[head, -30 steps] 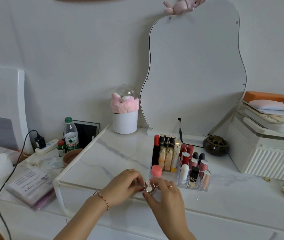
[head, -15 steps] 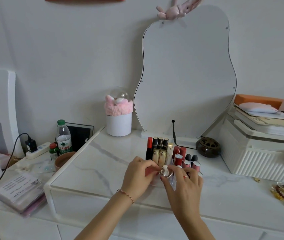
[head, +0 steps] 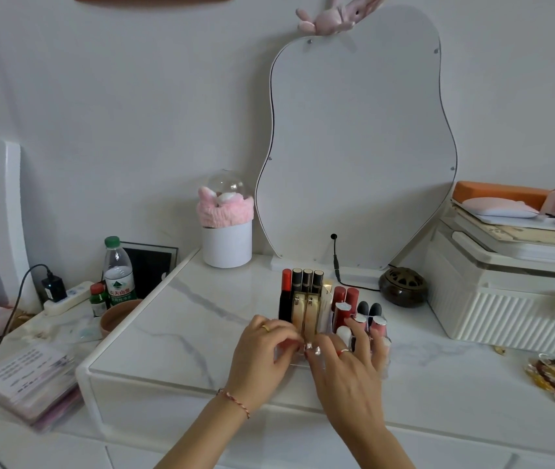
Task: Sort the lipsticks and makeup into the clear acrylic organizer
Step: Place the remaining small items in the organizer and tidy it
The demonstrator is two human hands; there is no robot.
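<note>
**Near the desk's front edge: both hands at the organizer**

Closest to the desk's point(head: 174, 333) front edge, the left hand point(head: 262, 357) and right hand point(head: 347, 363) meet, fingertips pinched together on a small shiny item point(head: 312, 348) just at the clear acrylic organizer's point(head: 384, 363) front. What the item is, I cannot tell. Behind them, upright lipsticks point(head: 306, 299) fill the back slots, with shorter tubes point(head: 369, 314) to the right. Farther back stands the mirror point(head: 357, 147). The right hand's spread fingers lie against the short tubes; a careless nudge could probably topple them or slide the light organizer.
</note>
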